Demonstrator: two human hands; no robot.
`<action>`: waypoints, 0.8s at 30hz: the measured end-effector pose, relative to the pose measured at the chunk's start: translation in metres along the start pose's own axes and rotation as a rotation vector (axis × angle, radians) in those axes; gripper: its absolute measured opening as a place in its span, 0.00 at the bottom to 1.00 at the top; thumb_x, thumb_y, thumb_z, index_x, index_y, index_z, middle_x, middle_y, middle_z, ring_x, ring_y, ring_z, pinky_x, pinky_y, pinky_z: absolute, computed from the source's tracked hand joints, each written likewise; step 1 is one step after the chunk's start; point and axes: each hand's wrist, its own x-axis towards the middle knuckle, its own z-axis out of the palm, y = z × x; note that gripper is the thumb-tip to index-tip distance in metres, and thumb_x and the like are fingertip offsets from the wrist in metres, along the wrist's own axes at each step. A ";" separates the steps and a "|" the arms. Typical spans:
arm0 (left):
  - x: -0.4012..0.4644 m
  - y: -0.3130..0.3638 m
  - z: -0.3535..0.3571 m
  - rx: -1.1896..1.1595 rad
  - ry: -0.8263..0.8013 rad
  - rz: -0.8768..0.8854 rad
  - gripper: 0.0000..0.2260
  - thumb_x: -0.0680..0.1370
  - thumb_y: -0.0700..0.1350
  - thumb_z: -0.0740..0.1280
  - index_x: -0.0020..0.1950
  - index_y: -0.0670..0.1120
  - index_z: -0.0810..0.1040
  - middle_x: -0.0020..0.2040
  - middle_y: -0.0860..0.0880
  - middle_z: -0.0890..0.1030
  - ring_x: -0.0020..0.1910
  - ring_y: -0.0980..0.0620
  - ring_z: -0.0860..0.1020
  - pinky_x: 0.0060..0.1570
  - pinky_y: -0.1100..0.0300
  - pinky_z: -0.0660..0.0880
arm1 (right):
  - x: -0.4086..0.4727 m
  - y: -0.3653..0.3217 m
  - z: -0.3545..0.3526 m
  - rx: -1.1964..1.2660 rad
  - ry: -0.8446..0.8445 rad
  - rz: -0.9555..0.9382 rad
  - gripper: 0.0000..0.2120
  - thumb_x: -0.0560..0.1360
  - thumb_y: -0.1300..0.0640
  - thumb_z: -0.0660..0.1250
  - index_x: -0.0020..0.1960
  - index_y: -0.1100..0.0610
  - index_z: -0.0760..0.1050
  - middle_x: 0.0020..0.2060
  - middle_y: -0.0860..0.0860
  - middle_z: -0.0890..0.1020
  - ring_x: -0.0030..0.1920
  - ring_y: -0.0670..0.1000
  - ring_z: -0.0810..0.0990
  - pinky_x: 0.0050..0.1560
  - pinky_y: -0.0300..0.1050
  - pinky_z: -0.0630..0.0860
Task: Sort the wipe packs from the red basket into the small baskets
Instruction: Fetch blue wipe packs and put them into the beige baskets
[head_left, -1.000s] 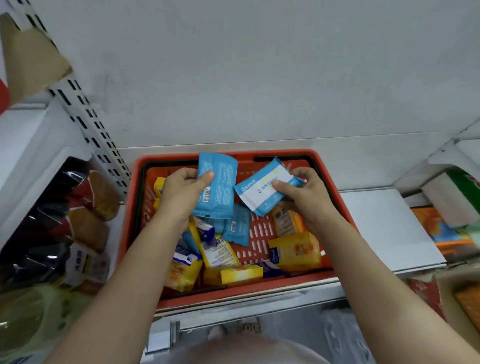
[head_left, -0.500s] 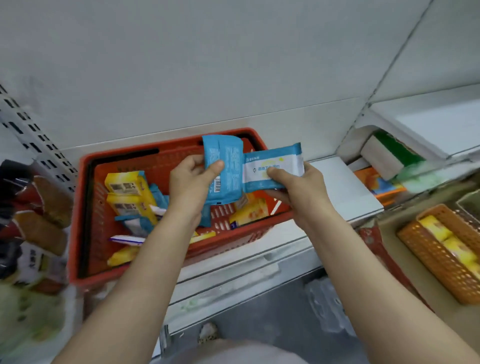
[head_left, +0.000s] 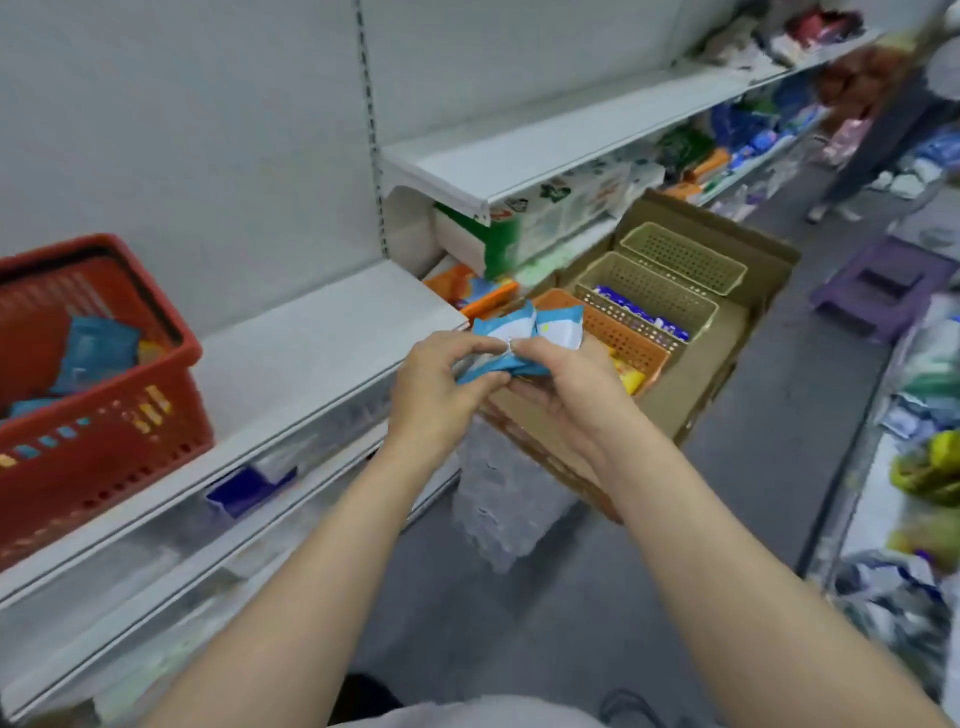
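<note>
Red basket, left edge of frame: blue and yellow packs remain, sorting unfinished.
Small baskets, centre right: orange basket holds yellow packs, middle beige basket blue ones, far beige basket looks empty.
Left hand and right hand, frame centre, both pinch blue wipe packs, not yet dropped.

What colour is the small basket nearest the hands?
Orange basket, seen in the head view.

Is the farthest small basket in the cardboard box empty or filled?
Empty, it seems: the farthest beige basket shows only bare mesh inside.
</note>
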 end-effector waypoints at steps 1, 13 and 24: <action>-0.001 0.007 0.020 -0.007 -0.036 0.019 0.12 0.70 0.44 0.78 0.53 0.51 0.85 0.56 0.52 0.81 0.62 0.51 0.76 0.64 0.50 0.72 | -0.002 -0.003 -0.025 0.021 0.040 -0.011 0.06 0.75 0.70 0.65 0.49 0.62 0.78 0.37 0.56 0.86 0.36 0.53 0.86 0.35 0.45 0.82; 0.074 0.012 0.166 -0.084 -0.307 -0.324 0.16 0.67 0.49 0.80 0.51 0.49 0.83 0.43 0.51 0.83 0.39 0.55 0.79 0.42 0.57 0.75 | 0.050 -0.039 -0.197 -0.022 0.255 -0.040 0.13 0.78 0.68 0.63 0.62 0.63 0.74 0.50 0.56 0.84 0.43 0.51 0.85 0.36 0.46 0.83; 0.176 0.019 0.289 -0.398 -0.165 -0.526 0.16 0.70 0.43 0.79 0.49 0.47 0.73 0.44 0.45 0.85 0.37 0.51 0.85 0.38 0.54 0.81 | 0.165 -0.109 -0.312 -0.168 0.509 -0.016 0.10 0.76 0.66 0.69 0.55 0.55 0.75 0.53 0.56 0.84 0.46 0.50 0.85 0.45 0.47 0.83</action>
